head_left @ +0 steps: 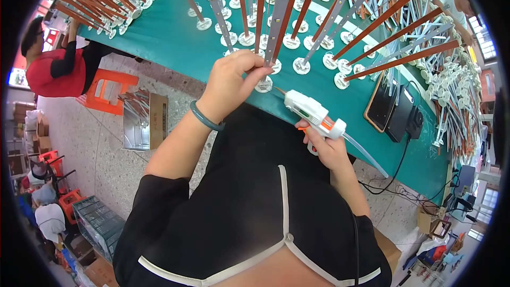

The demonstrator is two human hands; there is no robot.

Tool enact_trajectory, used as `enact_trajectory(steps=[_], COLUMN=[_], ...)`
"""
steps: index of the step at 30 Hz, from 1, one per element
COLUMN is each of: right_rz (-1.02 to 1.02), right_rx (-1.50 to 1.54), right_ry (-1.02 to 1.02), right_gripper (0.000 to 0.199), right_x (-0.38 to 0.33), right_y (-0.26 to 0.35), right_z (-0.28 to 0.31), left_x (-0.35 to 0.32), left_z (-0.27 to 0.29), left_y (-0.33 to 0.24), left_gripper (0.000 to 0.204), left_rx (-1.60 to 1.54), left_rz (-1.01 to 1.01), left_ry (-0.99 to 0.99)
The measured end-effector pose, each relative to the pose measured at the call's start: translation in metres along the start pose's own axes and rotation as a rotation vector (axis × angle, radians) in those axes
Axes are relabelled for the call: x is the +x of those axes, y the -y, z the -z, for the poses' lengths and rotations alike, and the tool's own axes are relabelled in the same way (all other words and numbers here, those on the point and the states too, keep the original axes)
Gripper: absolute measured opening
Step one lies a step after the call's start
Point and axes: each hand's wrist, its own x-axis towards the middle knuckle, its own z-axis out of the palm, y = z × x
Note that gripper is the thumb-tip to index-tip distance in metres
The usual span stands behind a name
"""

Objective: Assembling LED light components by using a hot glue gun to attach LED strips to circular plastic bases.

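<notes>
My right hand (330, 151) is wrapped round the handle of a white hot glue gun (307, 107) with an orange trigger. A clear glue stick (366, 155) sticks out of its back, and its nozzle points left toward a round white base (263, 85) at the table's near edge. My left hand (236, 77) is closed in a pinch on the lower end of an upright grey LED strip (277, 18). Whether that strip touches the base below is hidden by my fingers. Many brown and grey strips stand on similar round white bases just beyond my hands.
A green table (164, 42) spans the front. At right lie a dark phone (380, 103), a black box-shaped device (399, 119) with a cable, and a large heap of strips (446, 79). A person in red (56, 72) is at left, near an orange stool (109, 90) and an open carton (156, 119).
</notes>
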Motion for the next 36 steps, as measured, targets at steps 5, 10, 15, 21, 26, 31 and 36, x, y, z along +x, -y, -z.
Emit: enact_trajectory(steps=[5,10,15,21,26,31,36], right_rz=[-0.059,0.056,0.056,0.084,0.098,0.108,0.100], right_rx=[-0.154,-0.221,-0.330,-0.388,-0.401,-0.413,-0.441], right_ry=[-0.027,-0.069,-0.058,-0.036,-0.043,-0.064,-0.062], right_gripper=[0.025,0.025,0.025,0.026,0.026,0.024,0.024], right_x=[0.013,0.021,0.027,0.033,0.033,0.031,0.031], right_y=[0.015,0.013,0.020,0.020,0.022,0.022,0.022], right_z=[-0.009,-0.015,-0.019,-0.021,-0.023,-0.023,-0.023], left_x=[-0.001,0.000,0.000,-0.002,-0.001,0.000,-0.001], left_z=[-0.002,-0.003,-0.001,-0.002,-0.003,-0.002,-0.003], left_y=[0.002,0.004,0.002,0.003,0.003,0.001,0.002], left_gripper=[0.010,0.010,0.009,0.010,0.011,0.012,0.012], left_rx=[-0.012,-0.011,0.000,-0.012,-0.041,-0.032,-0.031], left_rz=[-0.010,-0.028,0.006,0.003,-0.001,-0.012,-0.006], left_ry=[-0.005,-0.026,0.004,-0.008,-0.025,-0.036,-0.037])
